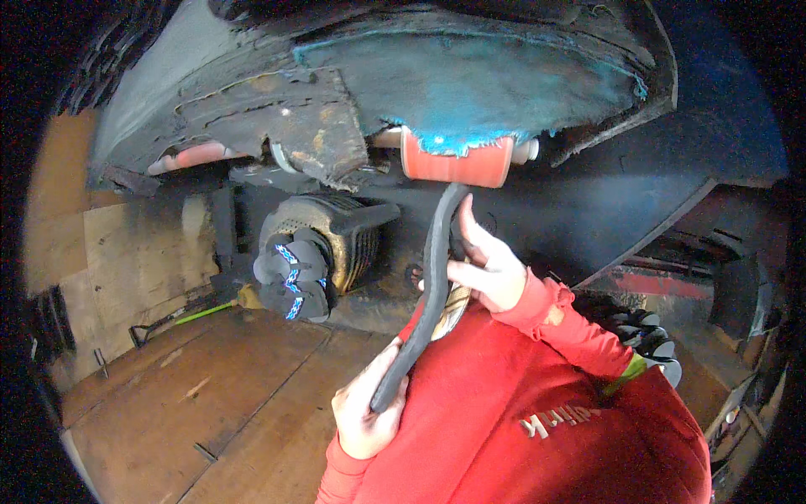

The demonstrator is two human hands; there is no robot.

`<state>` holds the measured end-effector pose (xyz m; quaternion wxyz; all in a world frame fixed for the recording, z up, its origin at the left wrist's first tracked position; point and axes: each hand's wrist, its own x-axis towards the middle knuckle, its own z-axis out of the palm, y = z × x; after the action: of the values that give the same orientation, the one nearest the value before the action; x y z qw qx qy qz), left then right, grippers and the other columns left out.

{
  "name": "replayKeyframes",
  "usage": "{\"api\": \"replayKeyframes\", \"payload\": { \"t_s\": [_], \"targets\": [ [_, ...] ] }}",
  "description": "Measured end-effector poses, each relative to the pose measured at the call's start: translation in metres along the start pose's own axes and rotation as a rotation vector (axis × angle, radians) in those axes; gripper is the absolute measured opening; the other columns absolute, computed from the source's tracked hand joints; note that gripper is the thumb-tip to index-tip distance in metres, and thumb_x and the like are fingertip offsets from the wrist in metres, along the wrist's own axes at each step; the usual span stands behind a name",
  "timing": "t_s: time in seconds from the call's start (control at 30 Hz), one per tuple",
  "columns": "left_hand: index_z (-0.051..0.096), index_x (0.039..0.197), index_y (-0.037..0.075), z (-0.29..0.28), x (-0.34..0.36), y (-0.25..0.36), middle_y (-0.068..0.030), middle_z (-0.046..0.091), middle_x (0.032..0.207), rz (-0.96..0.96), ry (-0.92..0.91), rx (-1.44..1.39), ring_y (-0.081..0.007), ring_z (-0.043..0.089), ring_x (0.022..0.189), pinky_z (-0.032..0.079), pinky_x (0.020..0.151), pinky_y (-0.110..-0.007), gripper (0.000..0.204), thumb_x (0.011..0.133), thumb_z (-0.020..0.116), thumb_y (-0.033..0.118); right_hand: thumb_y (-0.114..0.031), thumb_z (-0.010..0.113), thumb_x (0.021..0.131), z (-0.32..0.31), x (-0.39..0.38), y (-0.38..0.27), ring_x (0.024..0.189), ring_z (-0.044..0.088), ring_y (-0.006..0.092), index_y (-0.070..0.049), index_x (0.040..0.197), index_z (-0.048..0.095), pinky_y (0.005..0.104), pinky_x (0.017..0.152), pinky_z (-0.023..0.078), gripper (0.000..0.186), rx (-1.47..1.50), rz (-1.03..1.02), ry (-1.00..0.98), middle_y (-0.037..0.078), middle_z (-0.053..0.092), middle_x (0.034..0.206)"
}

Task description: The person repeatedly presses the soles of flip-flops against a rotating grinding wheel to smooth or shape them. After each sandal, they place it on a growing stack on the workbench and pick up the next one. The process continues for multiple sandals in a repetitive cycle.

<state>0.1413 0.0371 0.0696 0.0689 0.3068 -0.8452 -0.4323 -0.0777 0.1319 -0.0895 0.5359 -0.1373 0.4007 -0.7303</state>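
A sandal with a thick dark-grey sole (435, 269) is held on edge between my two hands. Its straps, partly beige, show on the side toward my body and are mostly hidden. My left hand (367, 409) is closed around the lower end of the sole. Near the upper end, my right hand (491, 267) grips it, with fingers on the strap side. The sole's upper tip meets or nearly meets the underside of an orange sanding drum (457, 162); I cannot tell whether they touch.
A ragged hood with blue-dusted cloth (495, 84) hangs over the drum. Beyond the sandal at left, more sandals with blue patterned straps (292, 281) rest on a brown plastic crate (357, 244). Dark sandals (642, 332) lie right of my arm. A green-handled tool (201, 311) lies by the wall.
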Motion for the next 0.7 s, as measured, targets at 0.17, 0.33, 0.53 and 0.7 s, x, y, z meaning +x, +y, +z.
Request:
{"api": "replayKeyframes", "payload": {
  "t_s": [0.17,0.33,0.53,0.7],
  "targets": [
    [0.064,0.127,-0.002,0.011,0.079,0.040,-0.0242,0.072,0.109,0.233,0.025,0.078,-0.0367,0.074,0.096,0.060,0.081,-0.038,0.042,0.086,0.071,0.001,-0.010,0.058,0.102,-0.005,0.024,-0.020,0.104,0.066,0.0216,-0.023,0.159,0.018,0.0448,0.092,0.058,0.071,0.244,0.207,0.110,0.009,0.056,0.133],
    [0.065,0.124,0.002,0.027,0.115,0.016,-0.0239,0.071,0.100,0.114,-0.026,0.058,-0.0338,0.075,0.090,0.057,0.075,-0.038,0.034,0.092,0.068,0.011,-0.025,0.048,0.108,-0.017,0.044,-0.025,0.100,0.070,0.0258,-0.023,0.150,0.035,0.0525,0.089,0.061,0.044,0.217,0.243,0.200,0.007,0.063,0.115],
    [0.054,0.141,0.002,0.022,-0.004,-0.070,-0.0196,0.067,0.130,-0.131,-0.092,-0.136,-0.0231,0.070,0.113,0.055,0.095,-0.033,0.058,0.087,0.074,0.002,0.007,0.061,0.094,-0.007,0.014,0.030,0.131,0.052,0.0254,-0.015,0.165,-0.006,0.0392,0.108,0.048,0.100,-0.327,-0.176,0.026,0.017,0.036,0.158],
    [0.052,0.142,0.001,0.063,0.080,-0.074,-0.0173,0.067,0.131,-0.057,-0.046,-0.414,-0.0243,0.068,0.114,0.054,0.094,-0.034,0.058,0.092,0.076,0.014,-0.008,0.079,0.085,-0.014,0.012,0.037,0.145,0.042,0.0341,0.000,0.161,0.024,0.0360,0.118,0.035,0.094,-0.892,-0.368,0.111,0.028,0.035,0.159]
  ]
}}
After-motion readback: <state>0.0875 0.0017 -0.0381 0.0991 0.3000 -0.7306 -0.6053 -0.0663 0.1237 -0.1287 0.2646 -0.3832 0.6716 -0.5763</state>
